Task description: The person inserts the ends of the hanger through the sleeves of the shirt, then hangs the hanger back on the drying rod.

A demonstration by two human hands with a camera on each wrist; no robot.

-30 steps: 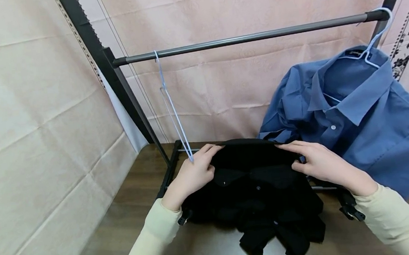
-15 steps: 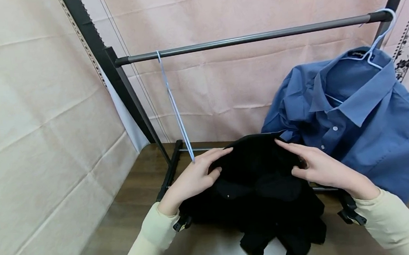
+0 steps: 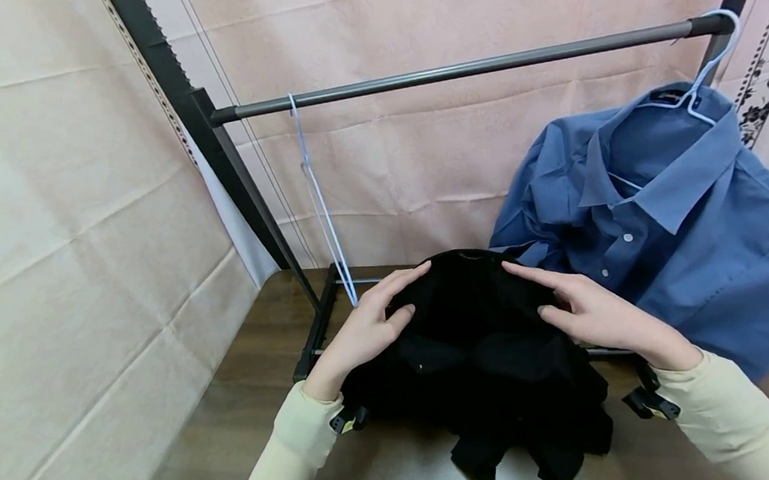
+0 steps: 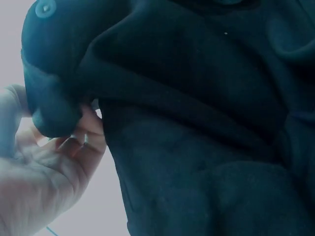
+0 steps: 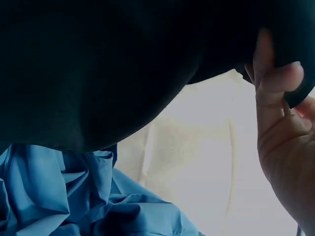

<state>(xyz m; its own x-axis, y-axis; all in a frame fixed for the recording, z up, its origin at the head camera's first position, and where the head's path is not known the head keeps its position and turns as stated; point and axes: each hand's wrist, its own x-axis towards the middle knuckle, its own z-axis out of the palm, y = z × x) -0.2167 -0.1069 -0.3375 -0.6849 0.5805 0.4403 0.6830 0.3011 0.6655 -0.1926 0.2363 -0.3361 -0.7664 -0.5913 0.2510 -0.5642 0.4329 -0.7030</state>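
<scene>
A black buttoned shirt hangs bunched between both hands, its dark neck opening facing me and its lower part draping over the table. On its left side, my left hand holds the cloth. The left wrist view shows the shirt's fold between thumb and fingers, near a button. Opposite, my right hand grips the shirt's right side, index finger stretched along the upper edge. From the right wrist, the black cloth passes between thumb and fingers, some fingertips hidden behind it.
A pale blue hanger hangs edge-on from the rack's bar, just beyond the left hand. To the right, a blue shirt hangs on another hanger. Under it all lies a wooden table, with pale cloth curtains behind.
Both hands have moved slightly upward and closer together, still holding the black shirt. Its upper edge has risen into a rounder arch, and the bare hanger has swung a little.
</scene>
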